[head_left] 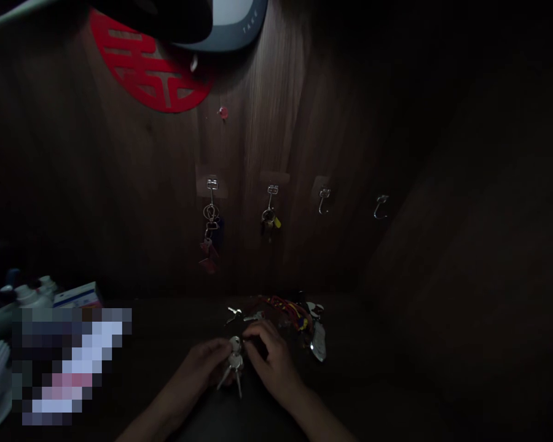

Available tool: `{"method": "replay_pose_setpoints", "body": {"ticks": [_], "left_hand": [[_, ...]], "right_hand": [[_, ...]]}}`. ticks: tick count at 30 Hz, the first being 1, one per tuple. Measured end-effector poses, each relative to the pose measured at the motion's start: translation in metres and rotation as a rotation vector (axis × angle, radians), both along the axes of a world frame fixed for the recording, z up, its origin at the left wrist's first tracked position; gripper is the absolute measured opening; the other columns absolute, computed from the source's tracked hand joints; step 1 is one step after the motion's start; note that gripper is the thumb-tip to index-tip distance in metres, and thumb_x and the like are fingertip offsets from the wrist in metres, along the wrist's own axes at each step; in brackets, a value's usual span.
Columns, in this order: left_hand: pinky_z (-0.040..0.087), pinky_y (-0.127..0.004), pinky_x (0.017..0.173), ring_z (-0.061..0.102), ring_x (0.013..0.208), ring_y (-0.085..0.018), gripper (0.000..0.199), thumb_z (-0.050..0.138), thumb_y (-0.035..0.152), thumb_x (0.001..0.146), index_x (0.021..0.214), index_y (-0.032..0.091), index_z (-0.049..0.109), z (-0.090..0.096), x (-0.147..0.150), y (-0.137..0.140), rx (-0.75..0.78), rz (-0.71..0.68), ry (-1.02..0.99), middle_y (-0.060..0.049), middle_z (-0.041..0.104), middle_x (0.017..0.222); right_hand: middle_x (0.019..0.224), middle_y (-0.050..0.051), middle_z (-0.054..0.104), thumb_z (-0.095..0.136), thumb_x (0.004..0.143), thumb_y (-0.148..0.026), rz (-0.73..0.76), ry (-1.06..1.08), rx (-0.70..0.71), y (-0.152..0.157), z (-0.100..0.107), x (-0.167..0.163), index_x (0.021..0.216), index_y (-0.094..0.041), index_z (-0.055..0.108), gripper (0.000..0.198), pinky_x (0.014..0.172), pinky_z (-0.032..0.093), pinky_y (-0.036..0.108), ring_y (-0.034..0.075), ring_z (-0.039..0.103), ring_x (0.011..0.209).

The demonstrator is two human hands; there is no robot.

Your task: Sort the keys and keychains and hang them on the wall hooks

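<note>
Several silver keys [235, 362] sit in the left hand [212, 358], over the dark counter [166, 328].
The left grip is closed on them, shafts pointing down; the right hand [274, 363] curls just beside, and whether its grip pinches anything I cannot tell. Beyond lie more keys [236, 314] and a tangle of red and yellow cords [289, 307]; on the wooden panel [244, 141] behind, two of four metal hooks [324, 194] carry key rings [212, 224].

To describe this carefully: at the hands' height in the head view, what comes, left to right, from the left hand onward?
Left hand, held bunch of silver keys, right hand, shiny oval object.
</note>
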State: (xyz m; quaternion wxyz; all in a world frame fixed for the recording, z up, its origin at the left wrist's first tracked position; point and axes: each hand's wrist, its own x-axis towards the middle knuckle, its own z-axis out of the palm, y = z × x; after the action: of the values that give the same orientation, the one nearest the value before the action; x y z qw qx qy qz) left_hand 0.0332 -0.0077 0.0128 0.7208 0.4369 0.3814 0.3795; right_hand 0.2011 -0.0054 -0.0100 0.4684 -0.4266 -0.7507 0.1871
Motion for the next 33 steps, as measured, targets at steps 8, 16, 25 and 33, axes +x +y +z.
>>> {"method": "replay_pose_setpoints", "body": {"ticks": [8,16,25,33], "left_hand": [[0.037,-0.023,0.055,0.048,0.054,-0.012,0.035,0.065,0.049,0.070,0.061,0.015,0.062,0.002,0.001,-0.003,0.037,0.020,0.059,0.002,0.057,0.057],[0.037,-0.022,0.053,0.048,0.055,-0.012,0.039,0.066,0.054,0.067,0.061,0.015,0.063,-0.011,-0.002,0.003,0.035,-0.050,0.094,0.002,0.055,0.058],[0.047,-0.027,0.065,0.059,0.068,-0.019,0.039,0.067,0.056,0.063,0.072,0.018,0.069,-0.014,-0.005,0.006,0.137,0.012,0.148,-0.003,0.067,0.069],[0.047,-0.027,0.065,0.059,0.062,-0.018,0.041,0.056,0.056,0.069,0.087,0.021,0.067,-0.016,-0.012,0.011,0.262,0.305,0.360,0.001,0.064,0.060]], "right_hand": [[0.096,0.004,0.060,0.054,0.083,-0.011,0.057,-0.268,0.283,-0.004,0.007,0.006,0.100,-0.025,0.062,0.023,0.078,0.046,0.033,0.018,0.053,0.092],[0.092,0.003,0.064,0.053,0.083,-0.012,0.045,-0.390,0.390,-0.011,0.014,0.006,0.098,-0.025,0.060,0.021,0.072,0.045,0.032,0.017,0.054,0.083],[0.079,0.001,0.062,0.052,0.079,-0.009,0.006,-0.226,0.385,-0.014,0.018,-0.001,0.083,-0.022,0.056,0.014,0.070,0.044,0.028,0.015,0.054,0.075],[0.071,-0.002,0.061,0.053,0.074,-0.011,-0.188,-0.011,0.138,-0.007,0.045,0.013,0.072,-0.021,0.055,0.010,0.066,0.043,0.023,0.013,0.057,0.070]]}}
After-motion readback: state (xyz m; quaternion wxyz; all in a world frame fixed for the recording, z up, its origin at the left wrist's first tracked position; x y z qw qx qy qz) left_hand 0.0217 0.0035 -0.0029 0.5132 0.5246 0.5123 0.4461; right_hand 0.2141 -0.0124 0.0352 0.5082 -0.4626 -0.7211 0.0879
